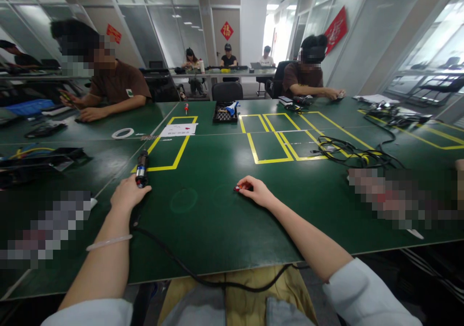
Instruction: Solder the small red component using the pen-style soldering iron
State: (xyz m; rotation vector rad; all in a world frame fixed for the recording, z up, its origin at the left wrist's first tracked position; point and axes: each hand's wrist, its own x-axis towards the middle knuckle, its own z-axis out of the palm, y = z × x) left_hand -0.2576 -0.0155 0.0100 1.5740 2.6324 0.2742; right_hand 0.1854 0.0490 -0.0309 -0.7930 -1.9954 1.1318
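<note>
My left hand (pixel 126 193) rests at the left of the green table, closed around the near end of a black cylindrical tool (pixel 142 164) with a silver band. Its far end points away from me, and most of my fingers are hidden behind the hand. A black cord (pixel 174 261) comes out near my left wrist and hangs over the table edge across my lap. Near the middle, my right hand (pixel 256 191) pinches a small red piece (pixel 237 189) between thumb and fingertips, just over the tabletop. That piece is too small to name.
Yellow tape outlines (pixel 270 162) mark the green table (pixel 217 239). Farther back are a black tray (pixel 224 113), a paper sheet (pixel 179 130), a tape roll (pixel 122 133) and a red screwdriver (pixel 186 107). Coiled black cables (pixel 344 149) lie right. Two co-workers sit across.
</note>
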